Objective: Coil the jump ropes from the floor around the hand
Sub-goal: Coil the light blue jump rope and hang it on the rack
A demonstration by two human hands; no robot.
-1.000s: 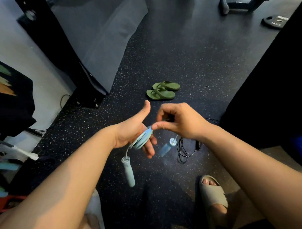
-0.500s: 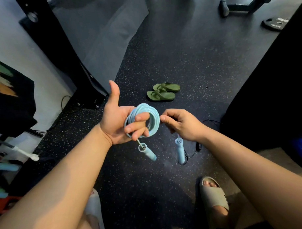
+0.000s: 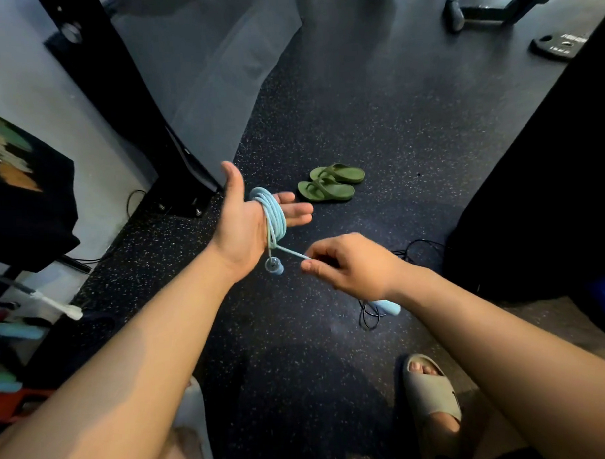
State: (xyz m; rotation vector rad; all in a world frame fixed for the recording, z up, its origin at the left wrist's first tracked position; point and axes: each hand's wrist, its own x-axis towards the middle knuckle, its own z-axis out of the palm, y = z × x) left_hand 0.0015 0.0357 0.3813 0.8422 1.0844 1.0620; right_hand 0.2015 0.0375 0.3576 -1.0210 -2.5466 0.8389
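Note:
A light blue jump rope (image 3: pixel 275 213) is wound in several loops around the fingers of my left hand (image 3: pixel 246 221), which is held palm-up with the fingers straight and the thumb up. One blue handle (image 3: pixel 274 265) hangs just below that palm. My right hand (image 3: pixel 350 265) pinches the free rope end a little to the right and below the coil. The other blue handle (image 3: pixel 388 307) dangles under my right wrist. A thin black jump rope (image 3: pixel 372 312) lies on the floor beneath the right hand.
Green flip-flops (image 3: pixel 330 183) lie on the dark speckled floor ahead. My foot in a beige slide (image 3: pixel 432 393) stands at bottom right. A black rack post (image 3: pixel 125 98) rises at the left, a black block (image 3: pixel 550 186) at the right, and a weight plate (image 3: pixel 558 43) at the far right.
My left hand has opened from a curled grip to flat fingers, with the coil now around them. My right hand has moved down and right, pulling the rope end taut.

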